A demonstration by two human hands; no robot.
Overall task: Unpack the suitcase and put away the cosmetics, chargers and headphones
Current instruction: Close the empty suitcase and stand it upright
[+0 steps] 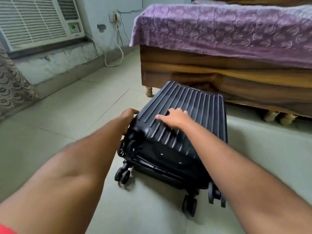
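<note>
Suitcase (182, 125) lies closed by the bed; left hand (129, 115) curls around its 9 o'clock edge, right hand (173, 118) flat, spread on top. Steady it, find the zipper.

The suitcase (182, 132) lies on the floor (67, 115), just in front of the bed (219, 73). The right hand (175, 118) lies on top; the left hand (129, 115) is at its left edge.
</note>
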